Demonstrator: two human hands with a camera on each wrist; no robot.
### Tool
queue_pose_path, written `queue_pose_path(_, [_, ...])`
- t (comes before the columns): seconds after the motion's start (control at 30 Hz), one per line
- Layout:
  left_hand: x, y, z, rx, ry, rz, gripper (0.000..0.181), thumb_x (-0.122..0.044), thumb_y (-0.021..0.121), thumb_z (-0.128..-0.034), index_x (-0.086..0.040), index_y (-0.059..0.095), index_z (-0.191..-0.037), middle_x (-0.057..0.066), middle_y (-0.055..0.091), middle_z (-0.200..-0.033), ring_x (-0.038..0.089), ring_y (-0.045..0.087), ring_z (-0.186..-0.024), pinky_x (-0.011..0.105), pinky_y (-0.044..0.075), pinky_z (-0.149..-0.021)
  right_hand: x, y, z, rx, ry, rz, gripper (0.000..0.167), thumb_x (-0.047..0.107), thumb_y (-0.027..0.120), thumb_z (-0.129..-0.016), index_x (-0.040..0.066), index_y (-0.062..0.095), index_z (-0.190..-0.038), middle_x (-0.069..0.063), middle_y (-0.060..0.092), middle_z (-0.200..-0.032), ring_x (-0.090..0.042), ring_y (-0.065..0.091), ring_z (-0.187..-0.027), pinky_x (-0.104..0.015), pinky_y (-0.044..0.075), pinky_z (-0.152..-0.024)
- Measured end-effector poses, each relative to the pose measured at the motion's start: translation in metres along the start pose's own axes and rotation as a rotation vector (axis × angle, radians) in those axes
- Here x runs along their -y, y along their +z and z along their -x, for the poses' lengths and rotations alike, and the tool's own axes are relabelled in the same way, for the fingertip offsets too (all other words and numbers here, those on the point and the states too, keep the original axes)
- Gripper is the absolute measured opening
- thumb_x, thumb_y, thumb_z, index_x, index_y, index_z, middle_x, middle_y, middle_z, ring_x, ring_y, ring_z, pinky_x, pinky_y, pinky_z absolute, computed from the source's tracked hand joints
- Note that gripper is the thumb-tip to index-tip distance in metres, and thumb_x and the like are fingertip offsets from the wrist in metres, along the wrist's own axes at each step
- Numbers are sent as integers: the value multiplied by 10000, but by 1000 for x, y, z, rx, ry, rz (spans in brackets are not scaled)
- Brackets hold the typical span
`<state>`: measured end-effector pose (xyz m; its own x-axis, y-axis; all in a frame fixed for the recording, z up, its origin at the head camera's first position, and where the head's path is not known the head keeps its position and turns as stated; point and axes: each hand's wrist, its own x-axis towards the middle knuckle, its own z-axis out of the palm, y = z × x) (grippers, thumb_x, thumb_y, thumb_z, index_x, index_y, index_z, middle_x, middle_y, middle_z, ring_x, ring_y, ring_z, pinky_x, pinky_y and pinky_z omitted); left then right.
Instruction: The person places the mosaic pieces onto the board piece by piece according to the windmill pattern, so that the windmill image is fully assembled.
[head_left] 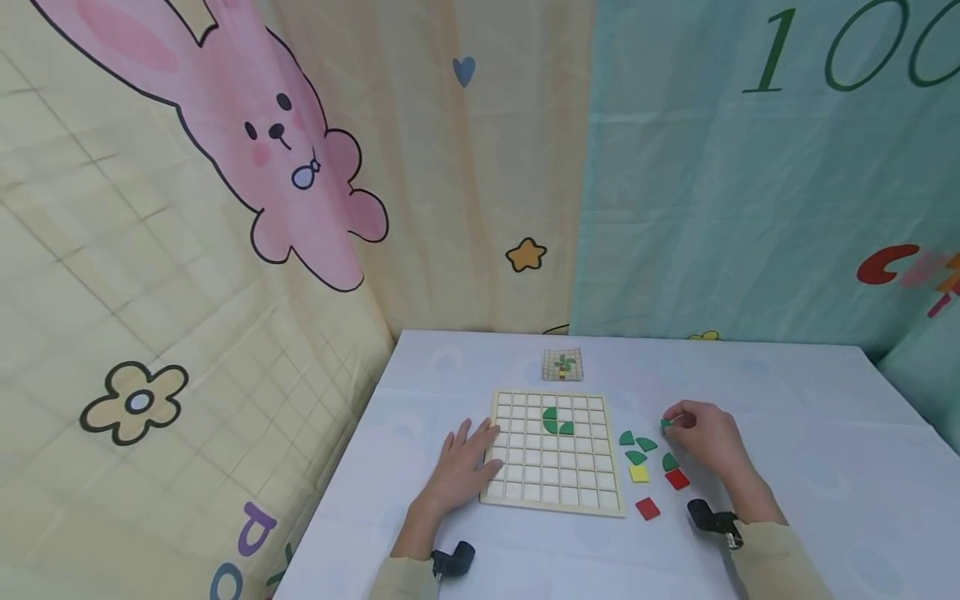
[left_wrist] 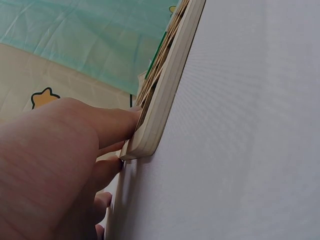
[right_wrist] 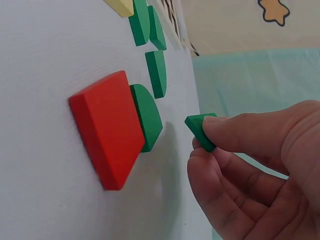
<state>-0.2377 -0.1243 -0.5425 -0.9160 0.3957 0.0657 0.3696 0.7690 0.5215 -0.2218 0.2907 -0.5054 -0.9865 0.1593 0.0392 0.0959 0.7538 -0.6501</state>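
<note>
My right hand [head_left: 705,437] pinches a green quarter-circle block [right_wrist: 202,131] between thumb and fingers, lifted off the table to the right of the grid board. My left hand [head_left: 461,467] rests at the left edge of the pale grid board [head_left: 540,481], fingers spread; in the left wrist view the thumb [left_wrist: 117,122] touches its rim near a corner. Three green pieces [head_left: 551,427] sit in adjoining cells in the board's upper middle. Nearest the right hand on the table are a green piece [right_wrist: 146,117] and a red square block [right_wrist: 107,132], side by side.
Between board and right hand lie more green pieces [head_left: 636,457] and a yellow square [head_left: 639,473]. A second red square [head_left: 647,508] lies nearer the front. Behind the board is a small pattern card [head_left: 562,365]. Printed curtains [head_left: 480,183] hang beyond the white table [head_left: 810,400].
</note>
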Motion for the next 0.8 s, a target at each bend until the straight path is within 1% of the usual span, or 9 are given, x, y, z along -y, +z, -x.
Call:
queue_pose_path(0.17, [-2,-1,0,2,-4,7,605,-384,564,-1017,-173,401,-1560,40,291,-1638,343,92,-1531,594,53,-1201,5,1,-3,-4,5,6,197,71,717,-908,30,695,-1099,-138,664,-963,-299,596,-877,-345,561,-694])
queue_pose_path(0.27, [-1,-1,0,2,-6,4,607,-388,562,-1017,-172,400,-1561,42,291,-1638,345,92,-1531,594,52,-1200,9,3,-4,3,8,-7,219,67,720,-907,19,697,-1119,-151,665,-971,-309,591,-886,-386,569,-722])
queue_pose_path(0.37, [0,0,0,0,-6,2,605,-387,564,-1017,-175,402,-1560,41,292,-1637,345,93,-1531,595,55,-1200,13,6,-5,8,10,-15,230,76,730,-906,24,703,-1129,-142,667,-975,-300,589,-891,-401,572,-739])
queue_pose_path(0.6, [1,-1,0,3,-2,1,608,-392,564,-1017,-178,398,-1562,28,285,-1639,341,89,-1532,595,55,-1200,22,12,-5,5,-14,-32,224,77,724,-909,36,709,-1130,-115,664,-954,-274,589,-870,-365,564,-711])
queue_pose_path(0.8, [0,-1,0,2,9,10,610,-378,578,-1011,-164,407,-1557,42,300,-1634,357,97,-1529,611,61,-1194,28,18,-4,18,-3,-46,233,95,724,-915,52,708,-1143,-106,656,-954,-257,581,-839,-327,546,-657])
